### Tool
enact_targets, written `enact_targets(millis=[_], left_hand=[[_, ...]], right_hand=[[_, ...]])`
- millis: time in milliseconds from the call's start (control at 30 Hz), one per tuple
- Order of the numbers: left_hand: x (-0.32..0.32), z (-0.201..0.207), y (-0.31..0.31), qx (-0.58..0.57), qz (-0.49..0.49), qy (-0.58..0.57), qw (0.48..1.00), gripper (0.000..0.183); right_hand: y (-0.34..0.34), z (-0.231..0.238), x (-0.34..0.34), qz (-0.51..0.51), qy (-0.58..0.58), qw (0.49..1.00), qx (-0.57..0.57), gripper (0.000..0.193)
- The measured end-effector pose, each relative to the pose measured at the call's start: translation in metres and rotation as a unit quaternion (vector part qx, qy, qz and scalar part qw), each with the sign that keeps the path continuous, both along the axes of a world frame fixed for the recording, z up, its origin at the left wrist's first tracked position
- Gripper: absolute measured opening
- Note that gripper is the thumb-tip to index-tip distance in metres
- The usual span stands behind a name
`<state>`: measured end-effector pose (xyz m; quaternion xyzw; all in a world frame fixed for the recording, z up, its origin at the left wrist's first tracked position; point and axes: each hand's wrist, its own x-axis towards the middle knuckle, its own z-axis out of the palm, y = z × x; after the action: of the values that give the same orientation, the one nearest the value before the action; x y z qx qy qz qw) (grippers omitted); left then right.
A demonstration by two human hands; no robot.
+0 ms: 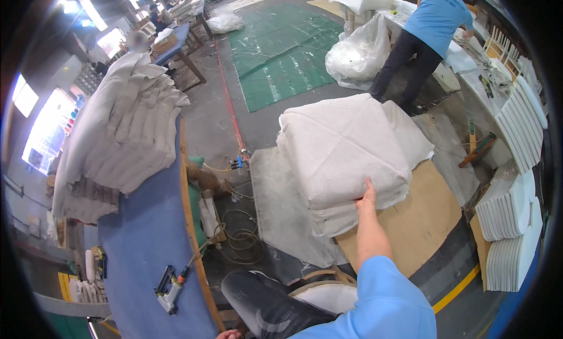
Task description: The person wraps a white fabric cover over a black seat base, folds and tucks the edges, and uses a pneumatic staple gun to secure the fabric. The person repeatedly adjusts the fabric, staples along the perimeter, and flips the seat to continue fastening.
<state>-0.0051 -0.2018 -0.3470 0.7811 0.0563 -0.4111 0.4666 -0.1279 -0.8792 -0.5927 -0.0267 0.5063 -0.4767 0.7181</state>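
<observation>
Ahead of me on the right stands a stack of square pads covered in off-white cloth (346, 145). My right hand (366, 195) grips the near edge of the upper cloth-covered pad, with its thumb over the top; the other fingers are mostly hidden. My left hand (229, 334) shows only in part at the lower edge, beside the blue-covered table (146, 239), its fingers cut off by the picture's rim. Closest to it on that table lies a pneumatic staple gun (170, 289) with an air hose attached.
Pale cloth pieces (129, 122) are piled on the table's far end. Cardboard (410, 222) lies under the stack; a hose (243, 239) coils on the floor. White curved panels (510, 245) stand at right. A co-worker in a blue shirt (437, 22) bends over a bench.
</observation>
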Motion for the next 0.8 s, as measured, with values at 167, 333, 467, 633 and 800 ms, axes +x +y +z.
enact_targets(millis=[167,333,467,633,800], left_hand=[[-0.008,-0.002,0.004,-0.008,0.035,0.020,0.999,0.033],[-0.021,-0.006,0.006,0.007,0.083,0.041,0.996,0.033],[-0.033,-0.006,0.015,-0.007,0.117,0.045,0.992,0.032],[-0.045,-0.009,0.030,-0.026,0.143,0.034,0.989,0.031],[-0.059,-0.008,0.046,-0.014,0.163,0.012,0.987,0.029]], right_hand=[[-0.012,-0.007,-0.004,0.013,-0.068,0.997,-0.025,0.078],[-0.017,-0.003,0.000,0.011,-0.039,0.999,0.008,0.073],[-0.017,0.006,0.008,-0.015,-0.061,0.998,-0.028,0.070],[-0.028,0.024,0.014,-0.019,-0.093,0.991,-0.090,0.067],[-0.048,0.062,0.029,0.007,-0.027,0.996,-0.080,0.069]])
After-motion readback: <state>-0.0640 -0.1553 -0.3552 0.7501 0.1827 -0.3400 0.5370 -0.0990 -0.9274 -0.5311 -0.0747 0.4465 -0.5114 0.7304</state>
